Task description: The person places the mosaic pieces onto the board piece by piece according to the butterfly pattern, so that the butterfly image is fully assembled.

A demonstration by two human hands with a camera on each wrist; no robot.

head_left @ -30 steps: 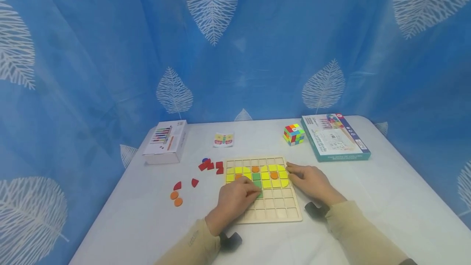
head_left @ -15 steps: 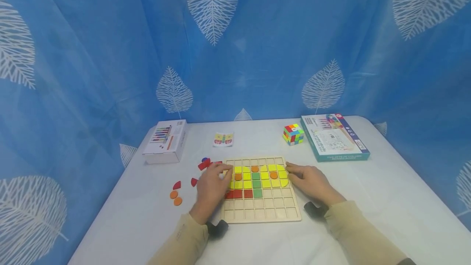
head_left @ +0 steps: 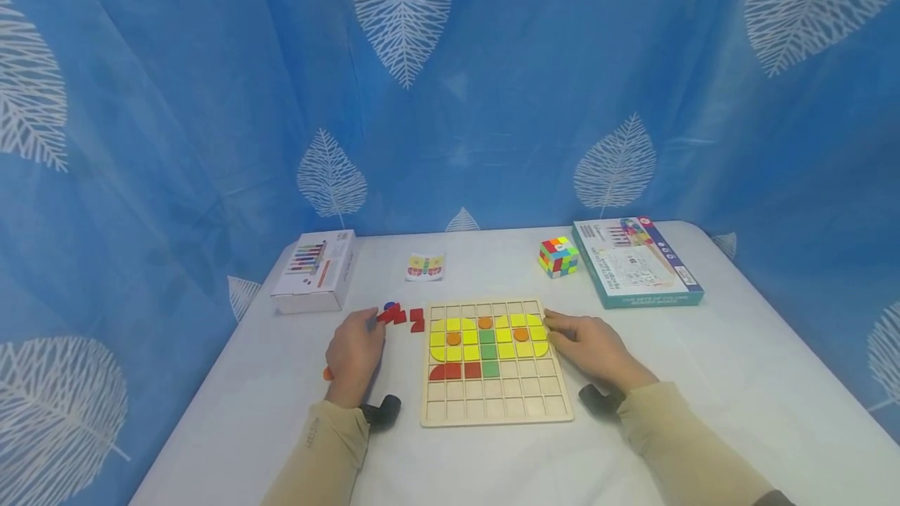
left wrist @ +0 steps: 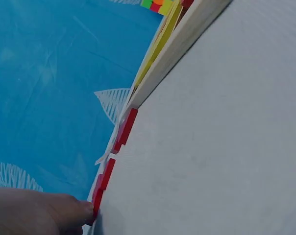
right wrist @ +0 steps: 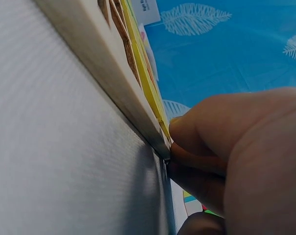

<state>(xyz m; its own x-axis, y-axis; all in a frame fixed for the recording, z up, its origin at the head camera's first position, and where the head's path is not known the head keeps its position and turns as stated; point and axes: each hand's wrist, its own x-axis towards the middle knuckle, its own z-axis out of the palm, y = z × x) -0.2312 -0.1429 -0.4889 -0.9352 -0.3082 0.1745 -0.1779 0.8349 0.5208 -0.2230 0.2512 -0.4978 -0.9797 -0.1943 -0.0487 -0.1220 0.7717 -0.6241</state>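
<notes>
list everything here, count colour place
curtain: 1, blue, back
table: 1, white, centre
board: 1, beige, on table
tiles: many, yellow, on board
squares: 3, green, on board
discs: 3, orange, on board
blocks: 3, red, on board
loose blocks: several, red, left
loose piece: 1 visible, orange, left
chip: 1, blue, left
card: 1, multicoloured, back
cube: 1, multicoloured, back
box: 1, white, back left
second box: 1, teal, right
gadgets: 2, black, wrists
sleeves: 2, tan, forearms
left hand: 1, by loose blocks
right hand: 1, at board's edge

Wooden grid board (head_left: 495, 410), partly filled
</notes>
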